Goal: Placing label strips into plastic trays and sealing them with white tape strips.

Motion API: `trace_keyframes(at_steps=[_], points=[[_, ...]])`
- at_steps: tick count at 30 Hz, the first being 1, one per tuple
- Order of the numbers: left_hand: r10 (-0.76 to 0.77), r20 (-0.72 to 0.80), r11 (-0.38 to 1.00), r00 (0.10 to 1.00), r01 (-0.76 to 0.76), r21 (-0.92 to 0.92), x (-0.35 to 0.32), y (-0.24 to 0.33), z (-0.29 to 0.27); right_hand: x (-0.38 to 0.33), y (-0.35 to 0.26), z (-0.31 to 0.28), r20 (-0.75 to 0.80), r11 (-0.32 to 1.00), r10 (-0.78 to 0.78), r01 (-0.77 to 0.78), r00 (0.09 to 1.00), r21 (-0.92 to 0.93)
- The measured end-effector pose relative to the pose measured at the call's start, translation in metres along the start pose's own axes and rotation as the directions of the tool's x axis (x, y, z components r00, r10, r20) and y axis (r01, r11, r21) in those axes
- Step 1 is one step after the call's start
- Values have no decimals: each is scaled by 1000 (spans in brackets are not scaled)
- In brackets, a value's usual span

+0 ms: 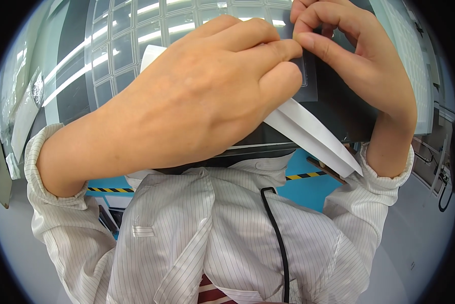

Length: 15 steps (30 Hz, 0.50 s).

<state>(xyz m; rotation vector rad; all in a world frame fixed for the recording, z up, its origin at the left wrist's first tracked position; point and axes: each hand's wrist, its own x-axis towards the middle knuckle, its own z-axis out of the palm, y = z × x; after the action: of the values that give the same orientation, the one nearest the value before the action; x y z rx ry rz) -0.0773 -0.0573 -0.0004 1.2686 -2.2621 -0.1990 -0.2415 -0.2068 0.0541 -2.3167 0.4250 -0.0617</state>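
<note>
My left hand (202,91) is closed, palm down, its fingers curled over a folded strip of white paper (313,133). The strip comes out on both sides of this hand, and its long tapered end slants down towards my right sleeve. My right hand (361,58) is closed in a pinch, thumb against forefinger, touching or nearly touching the left fingertips. Whatever lies between the pinched fingers is too small or hidden to make out. Beyond the hands lies a clear plastic tray (136,31) with rows of rectangular compartments.
Under the hands is a dark work surface (339,114), its near edge close to my body. Clear plastic bags (22,101) hang or lie at the far left. Another pale compartment tray (415,66) stands at the right. Yellow-black tape (306,176) marks the blue area below.
</note>
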Motion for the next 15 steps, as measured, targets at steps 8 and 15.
trace_keyframes(at_steps=[8,15], points=[[-9,10,998,1000,8,67,6,2,0,-8,-1,-2,-19,999,15,-15,1000,38],[17,-34,997,999,-14,73,5,0,3,-2,16,7,-43,999,-35,33,998,-32]])
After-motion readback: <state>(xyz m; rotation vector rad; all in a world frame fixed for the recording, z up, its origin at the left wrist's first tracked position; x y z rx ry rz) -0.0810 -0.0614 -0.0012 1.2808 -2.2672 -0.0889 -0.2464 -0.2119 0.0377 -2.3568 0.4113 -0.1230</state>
